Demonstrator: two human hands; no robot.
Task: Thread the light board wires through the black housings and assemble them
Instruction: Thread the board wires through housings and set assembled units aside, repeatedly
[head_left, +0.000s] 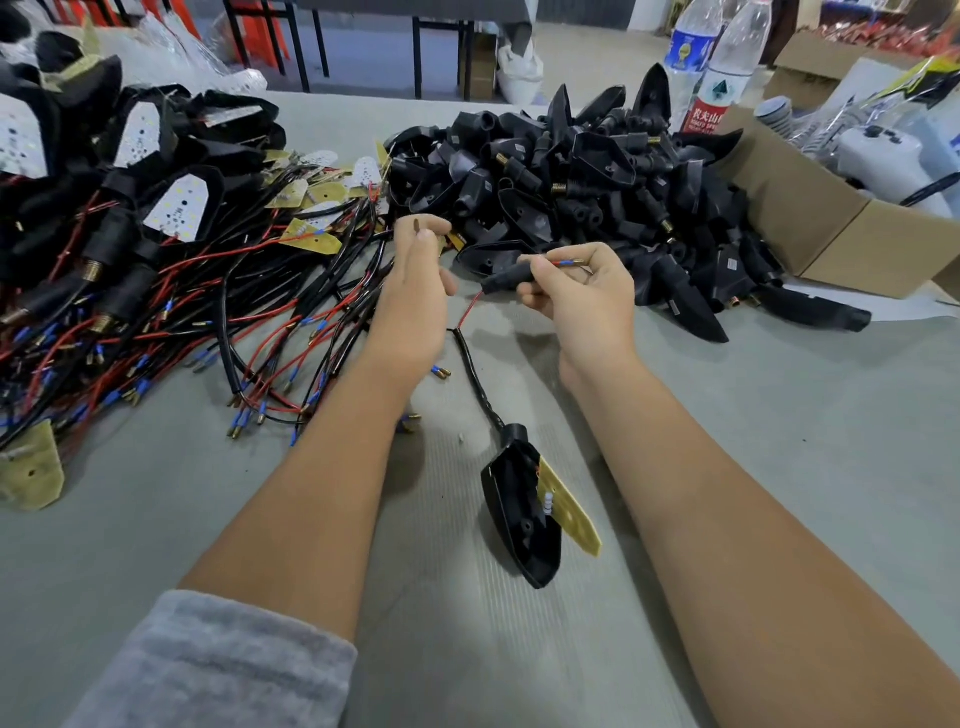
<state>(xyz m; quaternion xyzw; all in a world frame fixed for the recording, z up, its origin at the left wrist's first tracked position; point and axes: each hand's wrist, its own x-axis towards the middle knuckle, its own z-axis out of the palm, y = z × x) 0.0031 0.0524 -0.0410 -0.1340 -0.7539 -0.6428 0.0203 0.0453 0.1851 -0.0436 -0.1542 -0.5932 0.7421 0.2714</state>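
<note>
A black housing (522, 519) lies on the grey table (779, 467) in front of me, with a yellow light board (569, 512) tilted against its open side. A black sheathed cable (475, 374) runs from its neck up to a split. My right hand (579, 296) grips a small black stem piece (506, 278), and the red wire (470, 309) enters it and comes out with a blue and brass terminal past my fingers. My left hand (418, 280) pinches the other wire's brass terminal (416, 224) above the table.
A pile of empty black housings (597, 182) lies at the back right. Wired light boards and assembled units (156, 234) cover the left side. A cardboard box (841, 223) and two plastic bottles (711, 67) stand far right. A loose yellow board (31, 467) lies near left.
</note>
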